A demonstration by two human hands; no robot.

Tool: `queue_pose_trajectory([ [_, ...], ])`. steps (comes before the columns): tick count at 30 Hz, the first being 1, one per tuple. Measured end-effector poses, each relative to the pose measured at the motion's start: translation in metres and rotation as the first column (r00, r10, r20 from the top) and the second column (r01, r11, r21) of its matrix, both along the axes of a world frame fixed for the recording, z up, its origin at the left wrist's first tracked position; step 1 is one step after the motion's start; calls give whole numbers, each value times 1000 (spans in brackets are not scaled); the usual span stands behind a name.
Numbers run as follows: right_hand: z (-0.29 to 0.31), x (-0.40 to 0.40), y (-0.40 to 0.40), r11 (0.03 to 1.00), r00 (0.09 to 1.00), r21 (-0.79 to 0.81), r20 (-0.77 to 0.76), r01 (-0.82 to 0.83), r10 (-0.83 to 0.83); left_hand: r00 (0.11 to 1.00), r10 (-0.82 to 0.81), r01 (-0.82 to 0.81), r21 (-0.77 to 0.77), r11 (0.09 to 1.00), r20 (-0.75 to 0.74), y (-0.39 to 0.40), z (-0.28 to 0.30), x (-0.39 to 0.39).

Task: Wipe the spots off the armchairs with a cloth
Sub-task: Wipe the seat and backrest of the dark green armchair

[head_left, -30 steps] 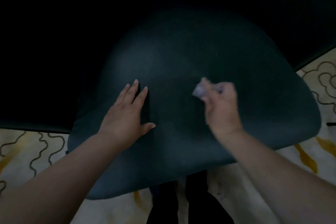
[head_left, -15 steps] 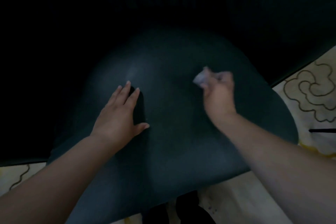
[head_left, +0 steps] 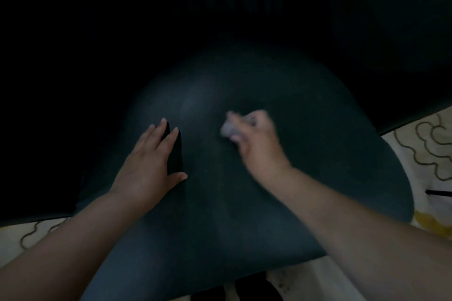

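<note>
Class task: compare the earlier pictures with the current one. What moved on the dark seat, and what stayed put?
The right hand, gripping the crumpled cloth, slid left across the seat cushion, toward the left hand. Nothing was picked up or released. The left hand stayed flat on the cushion, fingers straight.

Dim room; pale floor covering with dark squiggly lines and yellow patches.
</note>
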State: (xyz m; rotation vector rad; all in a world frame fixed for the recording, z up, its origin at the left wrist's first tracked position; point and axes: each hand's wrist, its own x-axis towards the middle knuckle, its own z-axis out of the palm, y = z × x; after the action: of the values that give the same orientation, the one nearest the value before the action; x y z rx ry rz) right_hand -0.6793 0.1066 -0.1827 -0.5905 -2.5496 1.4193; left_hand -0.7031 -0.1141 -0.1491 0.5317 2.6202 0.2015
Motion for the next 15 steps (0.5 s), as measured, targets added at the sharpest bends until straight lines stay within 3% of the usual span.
queue_pose_trajectory([
  [3, 15, -26, 49, 926, 923, -2, 78, 378, -376, 1000, 10, -10, -14, 1000, 2, -13, 1, 7],
  [5, 12, -38, 50, 915, 914, 102, 77, 391, -399, 1000, 25, -25, -4, 1000, -2, -20, 1, 11],
  [7, 7, -31, 18, 961, 960, 92, 76, 262, -269, 999, 43, -43, 18, 999, -9, -23, 1, 14],
  [10, -4, 0, -46, 991, 995, 89, 21, -95, 94, 998, 58, -58, 29, 998, -14, -26, 1, 17],
  [12, -10, 33, -67, 922, 928, 115, 94, -369, 359, 998, 62, -62, 21, 998, 3, -28, 3, 19],
  [15, -15, 71, -65, 843, 849, 125, 170, -523, 501, 997, 64, -64, 7, 998, 30, -31, 10, 23],
])
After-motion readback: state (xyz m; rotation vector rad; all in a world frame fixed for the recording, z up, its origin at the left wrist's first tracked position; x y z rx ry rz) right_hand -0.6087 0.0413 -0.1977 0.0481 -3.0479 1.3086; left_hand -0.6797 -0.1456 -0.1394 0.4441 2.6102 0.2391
